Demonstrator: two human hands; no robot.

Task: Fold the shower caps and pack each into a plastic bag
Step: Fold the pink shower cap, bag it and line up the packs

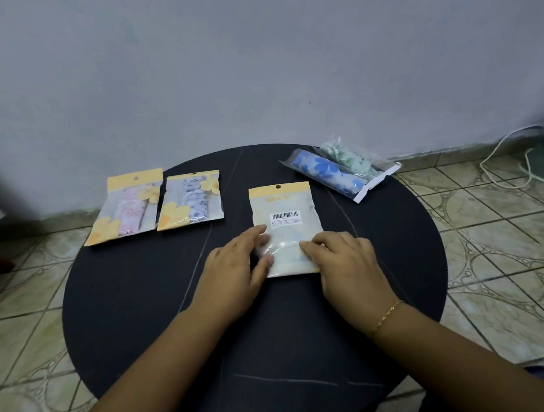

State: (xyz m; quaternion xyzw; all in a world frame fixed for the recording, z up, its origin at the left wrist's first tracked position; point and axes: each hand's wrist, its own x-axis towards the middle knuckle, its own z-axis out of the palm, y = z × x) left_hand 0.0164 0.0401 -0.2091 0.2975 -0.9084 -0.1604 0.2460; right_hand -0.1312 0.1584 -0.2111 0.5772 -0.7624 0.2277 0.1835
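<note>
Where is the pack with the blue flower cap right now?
In the head view, the blue flower pack lies at the far right of the round black table, overlapping the green-patterned pack behind it.

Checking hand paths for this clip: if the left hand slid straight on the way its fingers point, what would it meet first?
The left hand points up and right, its fingers already on the barcode bag. Straight on it would cross that bag, then bare table, perhaps toward the blue-flowered pack; depth is unclear.
</note>
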